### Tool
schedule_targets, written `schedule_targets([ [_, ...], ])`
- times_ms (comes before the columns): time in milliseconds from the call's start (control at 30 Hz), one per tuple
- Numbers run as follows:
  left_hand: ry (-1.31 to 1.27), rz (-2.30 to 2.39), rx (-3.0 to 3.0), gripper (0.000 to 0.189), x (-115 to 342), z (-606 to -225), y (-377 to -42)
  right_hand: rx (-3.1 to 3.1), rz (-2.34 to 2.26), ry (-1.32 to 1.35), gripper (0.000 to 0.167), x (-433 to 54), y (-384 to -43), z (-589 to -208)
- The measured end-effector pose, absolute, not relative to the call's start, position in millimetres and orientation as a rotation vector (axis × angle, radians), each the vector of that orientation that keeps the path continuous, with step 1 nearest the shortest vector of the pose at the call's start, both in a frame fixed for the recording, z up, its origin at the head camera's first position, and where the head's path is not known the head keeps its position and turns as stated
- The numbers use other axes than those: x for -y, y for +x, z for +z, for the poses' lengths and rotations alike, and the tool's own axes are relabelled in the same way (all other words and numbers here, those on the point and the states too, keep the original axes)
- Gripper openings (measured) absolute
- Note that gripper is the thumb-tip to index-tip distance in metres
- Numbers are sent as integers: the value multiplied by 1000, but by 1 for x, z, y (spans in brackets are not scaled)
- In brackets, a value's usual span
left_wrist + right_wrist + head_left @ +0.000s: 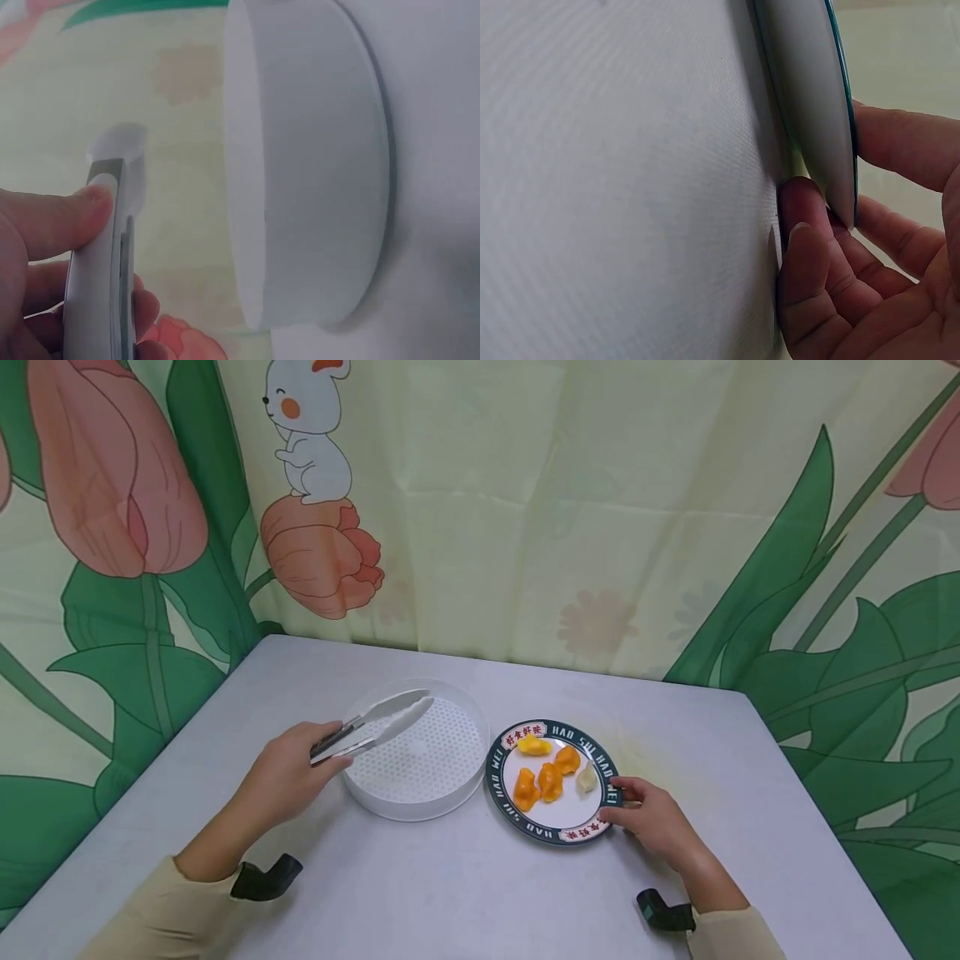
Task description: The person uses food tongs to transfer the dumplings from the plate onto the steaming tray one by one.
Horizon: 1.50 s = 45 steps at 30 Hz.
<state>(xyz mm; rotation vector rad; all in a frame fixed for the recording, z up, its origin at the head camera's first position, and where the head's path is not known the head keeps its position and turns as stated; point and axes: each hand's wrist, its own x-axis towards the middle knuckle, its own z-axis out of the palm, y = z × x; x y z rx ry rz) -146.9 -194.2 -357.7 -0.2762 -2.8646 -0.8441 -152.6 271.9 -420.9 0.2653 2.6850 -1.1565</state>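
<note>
My left hand (288,774) grips a pair of metal tongs (382,720) with dark handle parts, thumb on one arm and fingers around the other. Their pale tips are spread apart above a white round steamer basket (415,813) with a perforated bottom. At the rim of a dark-green-edged plate (522,824), my right hand (656,823) pinches the edge. In the right wrist view some fingertips (807,251) sit beneath that rim, while another finger lies on top. Several orange and yellow dumpling-shaped pieces (551,782) and one whitish piece (587,777) lie on the plate.
The basket and plate stand side by side on a white table (450,893). Behind the table's far edge hangs a curtain (487,527) printed with tulips and a rabbit. Black wrist mounts (267,878) stick out from both sleeves.
</note>
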Motion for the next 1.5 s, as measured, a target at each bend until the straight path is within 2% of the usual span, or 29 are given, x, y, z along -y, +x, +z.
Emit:
schedule_targets([
  [133,-336,-834,2874,51,182,-357,-147,-2685,-1162,253,73,-273,-153,-421],
  [700,-515,-843,2958,65,119,-362,-153,-2682,-1159,268,74,-271,-154,-419],
  [1500,-586,-909,3024,68,42,-377,-149,-2680,-1170,245,73,-273,-152,-421],
])
